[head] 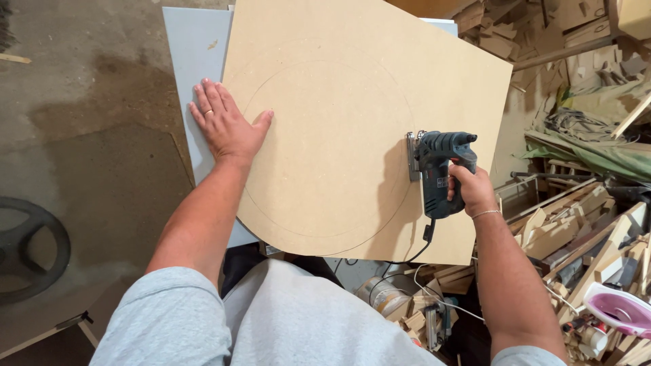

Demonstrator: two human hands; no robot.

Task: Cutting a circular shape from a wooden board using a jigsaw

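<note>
Right hand (471,191): grip closed around the handle of a dark blue-green jigsaw (439,171). The saw's long axis runs near to far, its base plate at the left side of the body, sitting on the pencilled circle (325,146) at that circle's right edge. Power cord (420,247) trails off the near end of the saw, over the board's near edge.

Left hand (227,125): flat, fingers spread, holding nothing; palm pressed on the left edge of the board, partly over the grey panel (196,61) beneath. It lies well to the left of the saw, across the circle.

Fibreboard sheet (366,88): tan, lying flat, its near-left corner already rounded along the line.

Surroundings: wood offcuts (576,230) heaped at right; concrete floor (88,135) at left, with a dark wheel (30,247).
</note>
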